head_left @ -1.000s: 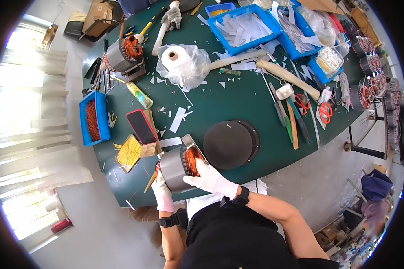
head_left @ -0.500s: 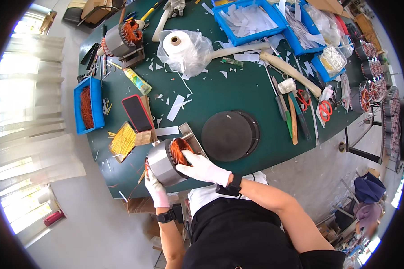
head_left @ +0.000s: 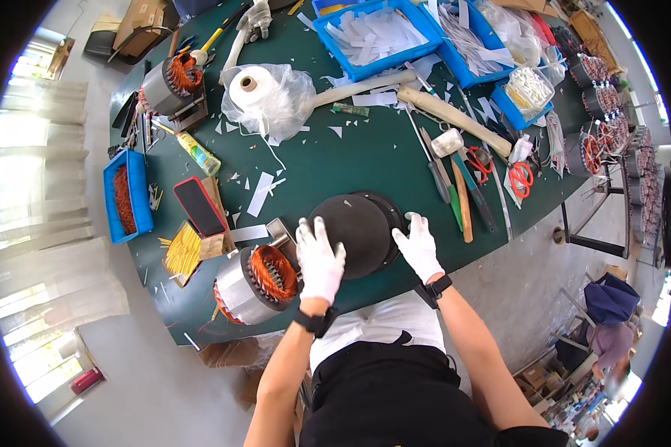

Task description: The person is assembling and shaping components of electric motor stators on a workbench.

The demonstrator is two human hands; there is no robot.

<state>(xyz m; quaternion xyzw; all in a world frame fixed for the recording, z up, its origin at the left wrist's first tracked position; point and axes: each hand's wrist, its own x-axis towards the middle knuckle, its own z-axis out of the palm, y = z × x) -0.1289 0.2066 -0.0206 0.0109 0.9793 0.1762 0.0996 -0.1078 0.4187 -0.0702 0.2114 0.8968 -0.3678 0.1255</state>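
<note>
A black round turntable-like disc (head_left: 356,242) on a dark base lies at the table's near edge. My left hand (head_left: 321,262), white-gloved, has its fingers spread over the disc's left side; whether it touches cannot be made out. At the base's right edge is my right hand (head_left: 420,250), also gloved, thumb and fingers apart, holding nothing. Left of the disc, a motor stator (head_left: 244,290) with a grey metal shell and copper windings lies on its side, untouched by either hand. A metal bracket (head_left: 280,235) stands between stator and disc.
A red-edged phone (head_left: 199,206) and a tray of yellow sticks (head_left: 182,252) lie left. Scissors (head_left: 520,179), a wooden mallet (head_left: 455,119) and hand tools lie right. Blue bins (head_left: 376,68) of paper strips stand far back. Another stator (head_left: 164,86) sits far left.
Both hands have let go of the stator, which now rests on the table left of the disc. They have moved right to the disc. The whole view has shifted slightly.
</note>
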